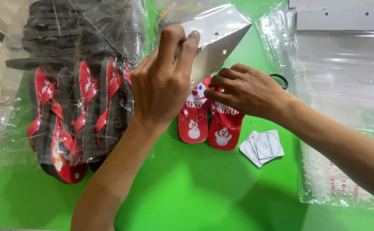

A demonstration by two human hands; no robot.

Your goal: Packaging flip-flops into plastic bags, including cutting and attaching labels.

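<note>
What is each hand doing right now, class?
Left hand: closed on the clear plastic bag.
Right hand: closed on the pair of red slippers.

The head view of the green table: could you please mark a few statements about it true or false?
1. The left hand pinches the top of a clear plastic bag. True.
2. The right hand rests on a pair of blue slippers. False: the pair of small slippers under it is red, with snowman prints.
3. A small stack of white card tags lies to the right of that pair. True.
4. The row of red-and-black slippers stands on the right of the table. False: it is on the left, wrapped in clear plastic.
5. The table is green. True.
</note>
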